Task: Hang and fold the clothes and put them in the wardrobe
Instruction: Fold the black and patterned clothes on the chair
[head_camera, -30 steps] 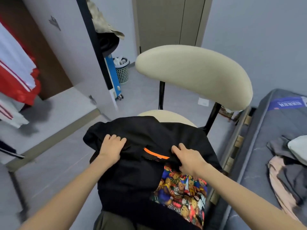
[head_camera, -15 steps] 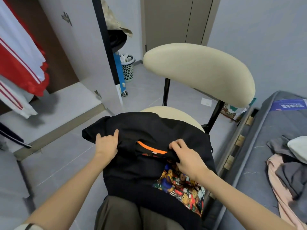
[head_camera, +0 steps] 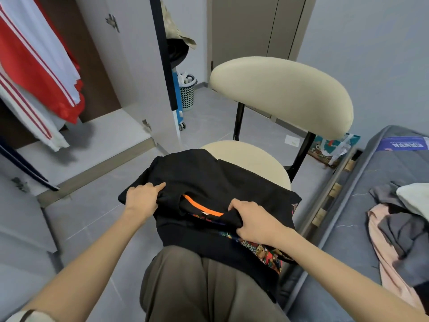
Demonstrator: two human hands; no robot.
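Observation:
A black garment [head_camera: 209, 177] with an orange collar strip and a colourful printed panel lies across the cream chair seat [head_camera: 255, 159] and my lap. My left hand [head_camera: 144, 198] grips the fabric at the left of the collar. My right hand [head_camera: 253, 219] grips a fold of it just right of the collar, over the printed panel. The open wardrobe [head_camera: 130, 66] stands at the left, with a red and white garment [head_camera: 39, 66] hanging inside.
The chair's cream backrest [head_camera: 283, 94] rises straight ahead. A bed [head_camera: 376, 205] at the right carries a pile of grey, pink and white clothes [head_camera: 399, 226]. A laundry basket [head_camera: 186, 91] stands behind the wardrobe door. Grey floor lies between chair and wardrobe.
Both hands went from resting on the garment to gripping it beside the collar, and have drawn it nearer to me. More of the printed panel is covered.

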